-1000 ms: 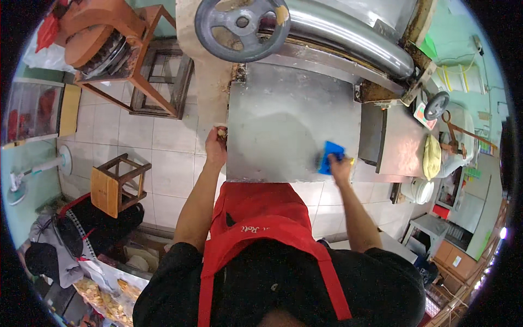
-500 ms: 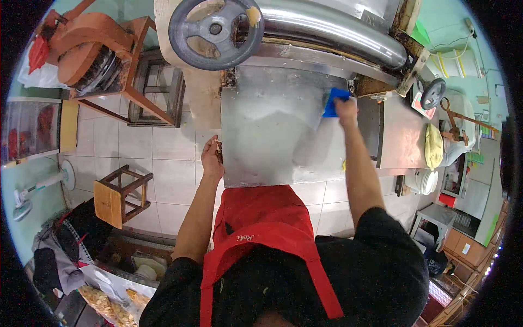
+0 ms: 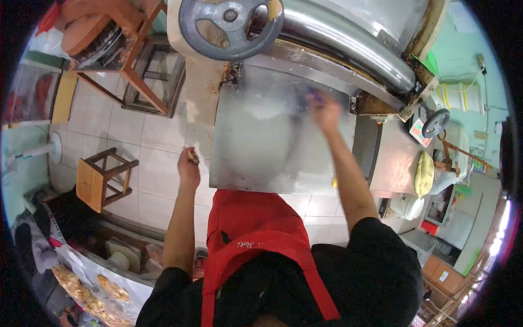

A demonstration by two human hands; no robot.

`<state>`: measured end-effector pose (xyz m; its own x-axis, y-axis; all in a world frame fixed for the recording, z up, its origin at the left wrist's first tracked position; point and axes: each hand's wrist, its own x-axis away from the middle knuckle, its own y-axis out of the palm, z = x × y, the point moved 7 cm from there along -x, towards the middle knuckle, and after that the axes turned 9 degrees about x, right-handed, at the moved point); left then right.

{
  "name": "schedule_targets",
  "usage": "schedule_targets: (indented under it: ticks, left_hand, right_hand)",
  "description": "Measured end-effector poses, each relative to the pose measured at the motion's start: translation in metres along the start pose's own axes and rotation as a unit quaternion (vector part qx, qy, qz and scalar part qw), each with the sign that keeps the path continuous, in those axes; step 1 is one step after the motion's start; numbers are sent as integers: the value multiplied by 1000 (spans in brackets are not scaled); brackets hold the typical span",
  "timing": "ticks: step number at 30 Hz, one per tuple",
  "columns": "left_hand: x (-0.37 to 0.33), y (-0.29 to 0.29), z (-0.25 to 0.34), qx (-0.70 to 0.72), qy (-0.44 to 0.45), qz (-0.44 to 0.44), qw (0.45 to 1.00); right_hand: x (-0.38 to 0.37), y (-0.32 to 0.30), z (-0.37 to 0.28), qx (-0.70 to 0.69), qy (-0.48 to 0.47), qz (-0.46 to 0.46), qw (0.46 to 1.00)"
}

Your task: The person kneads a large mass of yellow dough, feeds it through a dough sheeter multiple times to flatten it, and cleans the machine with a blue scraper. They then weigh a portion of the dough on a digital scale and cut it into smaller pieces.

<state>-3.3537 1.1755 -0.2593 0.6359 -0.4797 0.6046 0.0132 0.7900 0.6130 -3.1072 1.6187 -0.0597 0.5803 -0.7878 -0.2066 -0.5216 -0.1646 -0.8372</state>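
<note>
A flat metal work surface [image 3: 256, 158] lies in front of me, below a machine with a long steel roller [image 3: 348, 43]. My right hand [image 3: 327, 113] is over the far right part of the surface, gripping a flat blue scraper [image 3: 314, 97]; motion smears both. The scraper seems tilted on edge, and I cannot tell whether it touches the metal. My left hand [image 3: 189, 169] is off the surface's left edge, above the tiled floor. Its fingers are curled round a small pale-brown bit that I cannot make out.
A grey handwheel [image 3: 231, 27] juts from the roller machine at upper left. A wooden stool [image 3: 101, 182] and a rust-coloured framed machine [image 3: 101, 41] stand left. Right of the surface are a side table [image 3: 400, 158], a yellow cloth [image 3: 424, 173] and a white bucket [image 3: 407, 206].
My right hand and the scraper have moved left across the surface. My left hand has left the surface's left edge and swung outward. The whole view has tilted slightly.
</note>
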Motion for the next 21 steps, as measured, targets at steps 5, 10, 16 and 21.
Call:
schedule_targets:
  ticks: [5,10,16,21]
  left_hand:
    - [64,-74,-3,4,37,92,995]
    - [140,-159,-57,65,54,211,974]
    - [173,-146,-88,103,54,231,966]
    - [164,-105,-51,58,89,183,977]
  right_hand:
    - [-17,-97,187,104,-2,166,981]
    - [-46,-21,75,126,-118,122,977]
    - [-85,91,-70,174,-152,63,971]
    - [-117,142,-104,243,-148,-188,940]
